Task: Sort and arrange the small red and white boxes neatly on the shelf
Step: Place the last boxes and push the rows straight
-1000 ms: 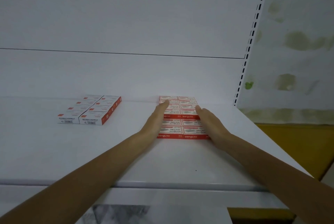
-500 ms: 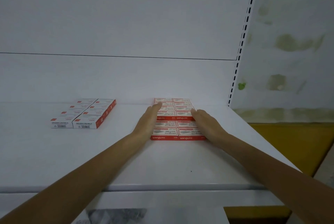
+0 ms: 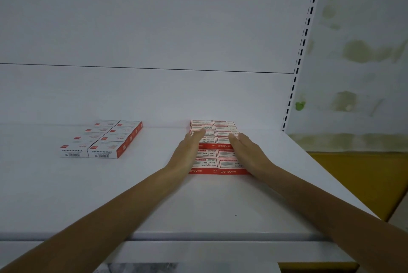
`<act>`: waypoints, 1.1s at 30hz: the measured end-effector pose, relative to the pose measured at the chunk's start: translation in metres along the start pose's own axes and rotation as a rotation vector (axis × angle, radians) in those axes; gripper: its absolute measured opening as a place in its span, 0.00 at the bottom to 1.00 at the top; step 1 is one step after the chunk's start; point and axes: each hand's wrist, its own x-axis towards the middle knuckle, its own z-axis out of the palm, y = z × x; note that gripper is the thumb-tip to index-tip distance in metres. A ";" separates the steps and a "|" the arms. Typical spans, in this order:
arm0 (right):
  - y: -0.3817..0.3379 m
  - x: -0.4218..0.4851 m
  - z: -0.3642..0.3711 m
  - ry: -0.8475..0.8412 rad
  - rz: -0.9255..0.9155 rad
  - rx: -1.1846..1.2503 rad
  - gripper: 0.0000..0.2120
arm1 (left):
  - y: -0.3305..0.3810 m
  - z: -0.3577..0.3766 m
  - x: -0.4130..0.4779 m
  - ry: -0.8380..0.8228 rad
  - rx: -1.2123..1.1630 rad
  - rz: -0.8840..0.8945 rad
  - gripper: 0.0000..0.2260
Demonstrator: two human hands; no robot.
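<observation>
Several small red boxes with white labels [image 3: 215,151] lie in two tight columns at the middle right of the white shelf [image 3: 110,195], reaching back to its rear wall. My left hand [image 3: 188,151] lies flat against the left side of this block, fingers straight. My right hand [image 3: 247,151] lies flat against the right side, fingers straight too. A second block of several mostly white boxes with red sides [image 3: 103,139] sits in two columns to the left, apart from both hands.
The shelf's front lip [image 3: 198,236] runs across the bottom. A slotted upright [image 3: 303,47] marks the shelf's right end. Beyond it are a stained wall [image 3: 364,52] and a yellow surface [image 3: 357,180].
Both hands have slid back a little toward me along the sides of the red block. The view has shifted slightly to the right.
</observation>
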 end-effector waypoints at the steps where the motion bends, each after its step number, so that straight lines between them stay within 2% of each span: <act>1: 0.000 0.001 0.001 -0.006 0.010 -0.018 0.25 | 0.000 0.000 -0.001 0.001 0.005 0.004 0.13; 6: -0.002 -0.002 -0.004 -0.043 0.000 -0.016 0.23 | 0.002 0.001 -0.002 -0.002 0.029 -0.001 0.13; 13: 0.002 0.004 -0.008 -0.009 0.026 0.033 0.22 | 0.001 -0.006 0.003 0.010 0.094 -0.017 0.21; 16: 0.007 0.012 -0.012 0.034 0.070 0.048 0.25 | 0.005 -0.010 0.006 0.020 -0.005 -0.017 0.18; 19: 0.008 0.022 -0.012 0.036 0.070 0.055 0.27 | 0.019 -0.008 0.001 -0.057 -0.156 -0.042 0.24; 22: 0.007 0.033 -0.008 0.015 0.075 0.074 0.30 | 0.020 -0.004 0.011 -0.010 -0.230 -0.085 0.22; 24: 0.007 0.036 -0.005 -0.002 0.075 0.082 0.29 | 0.013 -0.004 0.021 -0.004 -0.231 -0.119 0.16; 33: 0.009 0.043 0.004 0.002 0.073 0.044 0.27 | 0.000 -0.002 0.037 -0.068 -0.153 -0.117 0.22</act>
